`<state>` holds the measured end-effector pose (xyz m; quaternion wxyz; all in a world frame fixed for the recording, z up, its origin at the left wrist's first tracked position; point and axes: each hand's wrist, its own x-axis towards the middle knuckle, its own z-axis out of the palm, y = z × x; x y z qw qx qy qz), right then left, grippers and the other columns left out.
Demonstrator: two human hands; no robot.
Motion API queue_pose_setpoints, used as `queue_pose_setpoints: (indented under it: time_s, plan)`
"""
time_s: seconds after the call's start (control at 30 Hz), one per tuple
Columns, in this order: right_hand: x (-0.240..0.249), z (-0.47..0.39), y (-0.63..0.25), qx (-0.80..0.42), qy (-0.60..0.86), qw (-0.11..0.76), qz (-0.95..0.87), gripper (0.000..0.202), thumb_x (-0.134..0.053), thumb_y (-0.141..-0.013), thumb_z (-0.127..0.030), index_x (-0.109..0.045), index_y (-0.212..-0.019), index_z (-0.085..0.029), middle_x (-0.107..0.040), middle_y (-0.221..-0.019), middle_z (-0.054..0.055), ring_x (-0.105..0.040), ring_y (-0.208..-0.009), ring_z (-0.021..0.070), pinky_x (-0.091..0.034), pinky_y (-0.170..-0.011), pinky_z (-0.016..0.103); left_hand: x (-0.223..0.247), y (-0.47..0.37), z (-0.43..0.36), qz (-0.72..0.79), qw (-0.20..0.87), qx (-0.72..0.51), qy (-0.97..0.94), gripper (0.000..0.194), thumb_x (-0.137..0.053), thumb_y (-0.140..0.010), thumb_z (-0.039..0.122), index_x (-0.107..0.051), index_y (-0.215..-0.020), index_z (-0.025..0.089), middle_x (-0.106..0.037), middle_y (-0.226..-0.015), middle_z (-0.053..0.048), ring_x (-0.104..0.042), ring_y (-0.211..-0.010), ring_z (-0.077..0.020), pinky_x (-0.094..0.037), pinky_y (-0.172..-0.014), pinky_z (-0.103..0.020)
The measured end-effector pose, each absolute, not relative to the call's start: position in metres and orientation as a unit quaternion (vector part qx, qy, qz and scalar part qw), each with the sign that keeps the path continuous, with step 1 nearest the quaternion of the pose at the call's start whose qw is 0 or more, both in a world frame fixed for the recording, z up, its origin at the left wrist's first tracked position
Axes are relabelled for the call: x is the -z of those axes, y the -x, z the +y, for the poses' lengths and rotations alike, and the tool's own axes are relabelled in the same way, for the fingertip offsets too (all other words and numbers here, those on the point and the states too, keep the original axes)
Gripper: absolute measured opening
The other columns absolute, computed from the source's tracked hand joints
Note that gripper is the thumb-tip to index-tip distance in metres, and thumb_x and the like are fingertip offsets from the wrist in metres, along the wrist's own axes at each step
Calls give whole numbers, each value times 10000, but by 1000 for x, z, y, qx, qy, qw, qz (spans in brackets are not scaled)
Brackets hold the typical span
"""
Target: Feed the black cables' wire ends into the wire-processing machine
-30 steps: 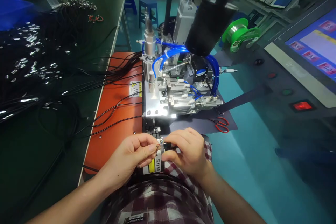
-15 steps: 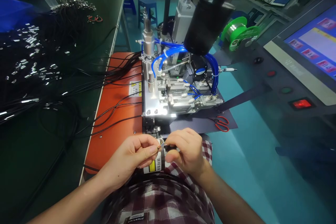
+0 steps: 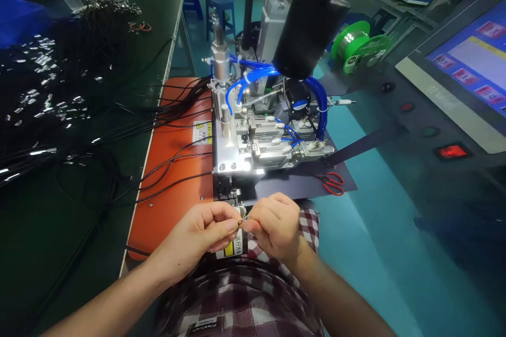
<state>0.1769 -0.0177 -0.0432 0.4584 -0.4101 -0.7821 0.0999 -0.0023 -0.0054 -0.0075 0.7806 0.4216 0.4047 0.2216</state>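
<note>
My left hand is closed in a pinch at the near end of the machine, thumb against forefinger. Between its fingertips shows the end of a cable, with thin wires sticking out towards the right and a small copper-coloured bit at the tips. My right hand pinches those thin wires from the other side, thumb and forefinger together. Both hands meet just above a white-and-yellow label. Most of the cable end is hidden by the fingers.
A machine with metal cylinders and blue air hoses stands ahead. Black cables run over its orange cover from the dark table on the left. Red-handled scissors lie at the right, below a control panel and solder-like wire spool.
My right thumb has closed up against the forefinger on the wires, and the right hand has shifted slightly left. My left hand holds its place.
</note>
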Motion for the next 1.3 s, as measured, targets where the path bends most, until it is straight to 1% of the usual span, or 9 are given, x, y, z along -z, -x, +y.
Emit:
queue_pose_setpoints:
  time_s: [0.13, 0.2, 0.3, 0.4, 0.57, 0.77, 1.0, 1.17, 1.3]
  plan:
    - [45, -18, -179, -178, 424, 486, -743, 556, -280, -989, -519, -517, -617, -181, -559, -561, 9, -482, -515, 129, -313, -569, 314, 4, 4, -5, 430, 757, -234, -432, 206, -600, -851, 354, -614, -854, 149, -362, -556, 73, -264, -503, -54, -178, -466, -196]
    - [47, -21, -182, -256, 452, 510, -686, 558, -252, -994, -511, -544, -649, -184, -534, -581, 13, -481, -545, 145, -334, -585, 316, 0, 4, -5, 450, 736, -238, -445, 215, -604, -844, 365, -633, -882, 155, -376, -557, 71, -282, -499, -54, -189, -456, -187]
    - [47, -27, -183, -376, 472, 522, -603, 365, -401, -983, -399, -606, -767, -189, -533, -645, 7, -502, -587, 151, -377, -583, 294, -6, 2, -3, 479, 699, -249, -469, 185, -632, -817, 342, -644, -848, 160, -434, -566, 65, -315, -478, -48, -207, -425, -175]
    - [44, -33, -178, -449, 457, 507, -577, 141, -575, -897, -318, -631, -871, -192, -570, -750, 12, -523, -624, 149, -409, -588, 277, -8, -1, -3, 492, 678, -259, -481, 162, -640, -805, 324, -637, -817, 162, -481, -577, 63, -340, -465, -44, -239, -414, -165]
    - [37, -35, -164, -451, 488, 504, -552, 37, -614, -831, -167, -622, -805, -191, -571, -734, -6, -502, -625, 133, -407, -588, 254, -2, -2, -4, 501, 658, -254, -502, 165, -643, -804, 325, -638, -790, 161, -538, -617, 45, -419, -516, -61, -326, -459, -164]
    - [40, -35, -158, -528, 521, 466, -482, 99, -606, -840, -203, -616, -743, -183, -555, -666, -19, -481, -589, 122, -399, -565, 242, 1, -4, -8, 489, 673, -276, -482, 155, -626, -823, 292, -639, -922, 173, -604, -770, 16, -521, -673, -87, -404, -581, -166]
    - [40, -35, -160, -540, 536, 450, -468, 116, -620, -820, -206, -618, -709, -175, -559, -647, -16, -481, -589, 122, -403, -564, 238, 2, -4, -4, 509, 695, -254, -439, 171, -635, -803, 311, -639, -849, 147, -447, -526, 77, -357, -480, -49, -273, -438, -154]
    - [36, -30, -168, -607, 493, 450, -431, 100, -624, -824, -247, -626, -760, -170, -576, -663, -8, -479, -556, 111, -408, -526, 223, 0, -4, -3, 506, 704, -240, -436, 155, -632, -805, 304, -641, -843, 155, -487, -550, 67, -360, -481, -47, -255, -432, -156]
    - [36, -28, -172, -658, 447, 462, -392, 123, -653, -817, -276, -624, -760, -171, -537, -607, -31, -449, -518, 92, -391, -499, 200, -4, -4, -2, 495, 714, -234, -436, 126, -627, -808, 279, -644, -825, 155, -449, -502, 81, -351, -474, -48, -244, -434, -156]
